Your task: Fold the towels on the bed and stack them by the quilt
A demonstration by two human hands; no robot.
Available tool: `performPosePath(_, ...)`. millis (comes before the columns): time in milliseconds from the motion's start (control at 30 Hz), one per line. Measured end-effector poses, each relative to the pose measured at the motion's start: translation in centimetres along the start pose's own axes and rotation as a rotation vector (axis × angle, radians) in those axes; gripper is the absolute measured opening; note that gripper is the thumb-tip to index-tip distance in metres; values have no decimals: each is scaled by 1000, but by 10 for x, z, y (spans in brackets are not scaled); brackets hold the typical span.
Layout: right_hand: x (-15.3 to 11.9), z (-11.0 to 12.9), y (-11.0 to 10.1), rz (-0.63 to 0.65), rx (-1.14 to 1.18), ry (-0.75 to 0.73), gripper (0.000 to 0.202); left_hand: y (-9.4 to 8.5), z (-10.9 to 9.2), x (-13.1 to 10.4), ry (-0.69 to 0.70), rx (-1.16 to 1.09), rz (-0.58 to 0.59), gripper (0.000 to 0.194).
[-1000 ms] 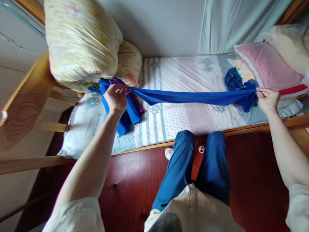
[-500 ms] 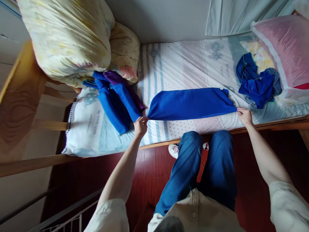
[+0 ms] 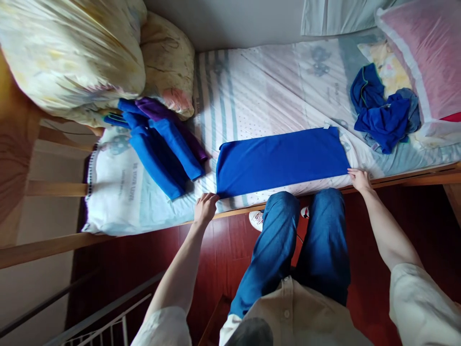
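- Pale patterned sheet (image 3: 259,96) is covering the bed (image 3: 414,178), and a grey wall (image 3: 230,24) is rising at 12 o'clock, reading the dial from the middle of the blue cloth.
- Blue cloth (image 3: 283,163) is lying flat on the sheet beside the near edge; knees (image 3: 283,206) are standing at 6 o'clock, rolled blue clothes (image 3: 154,158) are resting at 9 o'clock, and a crumpled blue pile (image 3: 383,120) is sitting at 2 o'clock.
- Left hand (image 3: 206,207) is pinching the 8 o'clock corner, its fingers curling closely over it.
- Right hand (image 3: 360,180) is holding the corner just past 3 o'clock between narrowed fingertips.
- Judging by its drape, the cloth is probably behaving as something light, soft and bendable, creasing easily and risking no breakage; slipperiness is not showing.
- Those 2 near corners are seemingly offering the best hold, since a mid-edge grip would likely be bunching the fabric.
- Plain deep blue is colouring the long rectangle; a small white tag (image 3: 327,126) is sticking out at 2 o'clock, and faint ripples are marking the 9 o'clock end.
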State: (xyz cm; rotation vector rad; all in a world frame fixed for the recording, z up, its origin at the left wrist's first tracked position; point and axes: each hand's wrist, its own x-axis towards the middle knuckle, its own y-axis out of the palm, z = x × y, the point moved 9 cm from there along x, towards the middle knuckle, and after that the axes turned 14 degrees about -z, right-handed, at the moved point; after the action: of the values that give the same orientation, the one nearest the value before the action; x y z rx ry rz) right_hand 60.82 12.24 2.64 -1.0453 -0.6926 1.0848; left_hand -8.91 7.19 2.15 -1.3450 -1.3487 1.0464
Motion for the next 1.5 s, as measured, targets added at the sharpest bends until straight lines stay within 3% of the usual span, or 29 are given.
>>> performPosePath(400,-7,-4,-8,37,-136,10,34,-5,-1,-7,-16,79,-18,36)
performPosePath(567,-17,13,-11,182,-400,16,41,1,-5,-14,26,90,49,36)
performPosePath(667,-13,34,-13,264,-567,23,40,5,-14,-3,65,112,94,31)
performPosePath(800,5,99,-5,271,-663,-45,36,-5,-48,37,62,-17,-69,38)
performPosePath(867,11,151,6,206,-572,-125,37,-3,-75,57,46,-135,-159,46)
performPosePath(933,10,212,25,132,-377,-252,47,10,-103,68,23,-231,-197,52)
performPosePath(1067,-29,327,85,117,146,-514,60,52,-138,62,-83,-312,-218,58)
performPosePath(1167,-66,374,140,216,430,-608,61,70,-139,45,-135,-327,-271,59)
performPosePath(1233,-82,382,170,294,540,-640,66,74,-135,39,-140,-348,-303,59)
performPosePath(1300,-85,370,186,310,579,-610,69,75,-130,37,-143,-370,-320,60)
performPosePath(1500,-79,312,176,199,550,-517,65,73,-128,39,-159,-376,-311,61)
